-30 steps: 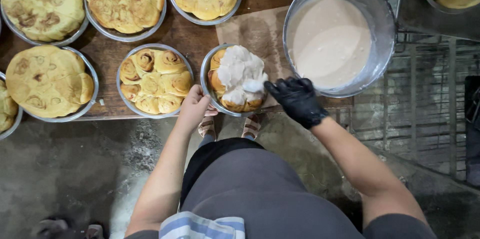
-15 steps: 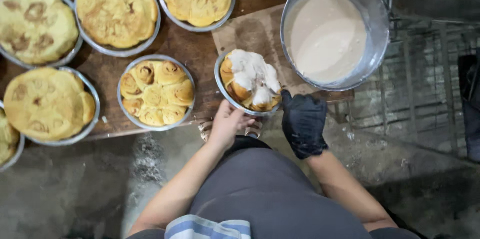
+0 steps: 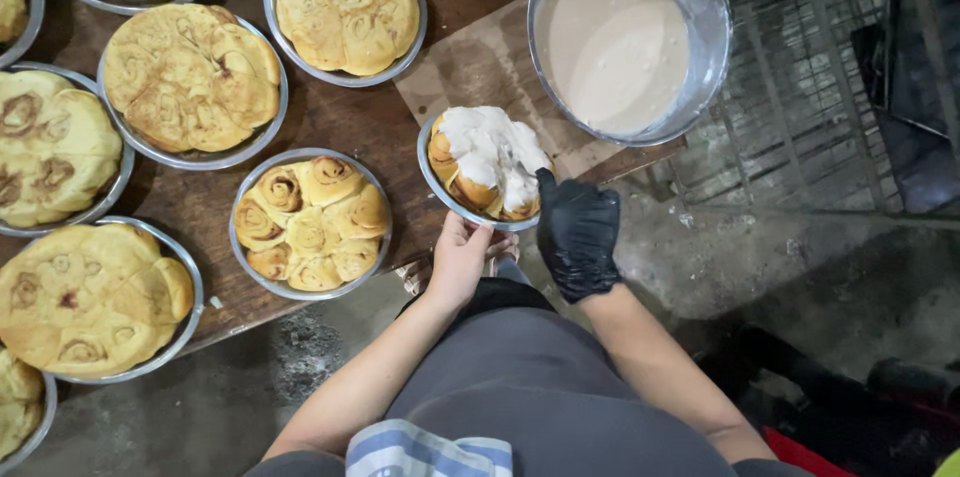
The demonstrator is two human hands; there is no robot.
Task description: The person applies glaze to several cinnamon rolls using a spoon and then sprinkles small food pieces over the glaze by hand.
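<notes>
Below, brown wooden table (image 3: 330,122), grimy concrete floor (image 3: 760,287)

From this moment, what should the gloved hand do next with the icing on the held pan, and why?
Probably sweep the right hand across the pan of rolls toward its near edge. The white icing sits heaped on the far side, with bare brown rolls at the near rim, and the left hand grips the pan from below.

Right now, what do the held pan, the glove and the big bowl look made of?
Pan: thin shiny metal, probably aluminium or steel, bright rim. Glove: black, matte and slightly wrinkled, likely nitrile or latex. Bowl: polished metal, reflective wall, likely stainless steel.
</notes>
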